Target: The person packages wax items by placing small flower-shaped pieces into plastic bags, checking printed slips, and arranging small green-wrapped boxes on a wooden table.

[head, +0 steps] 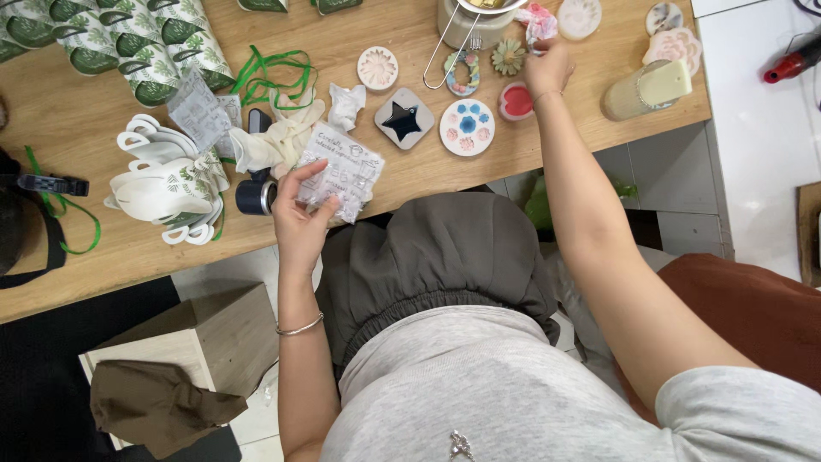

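Left hand (298, 212) has its grip closed on a clear crinkly plastic packet (340, 174) with printed lettering, thumb across the near face, fingers tucked behind; the packet sits at the near edge of the wooden counter (103, 248), its long axis tilted, running from the hand up and away toward the far left. It looks thin, glossy and wrinkled, roughly rectangular. Right hand (547, 68) reaches far across the counter, fingertips pinched together on a crumpled pink-and-white wad (536, 20), soft-looking; cloth or paper, cannot tell which. Just beside that hand lies a small round red mould (516, 100) and a green flower-shaped piece (508, 56). Between the two hands: a grey square mould with a dark star hollow (403, 119) and a round white mould with blue and pink flowers (467, 127), both flat on the wood. Near the left hand, a dark cylinder on its side (254, 196) and stacked white leaf-print paper bags (167, 190).
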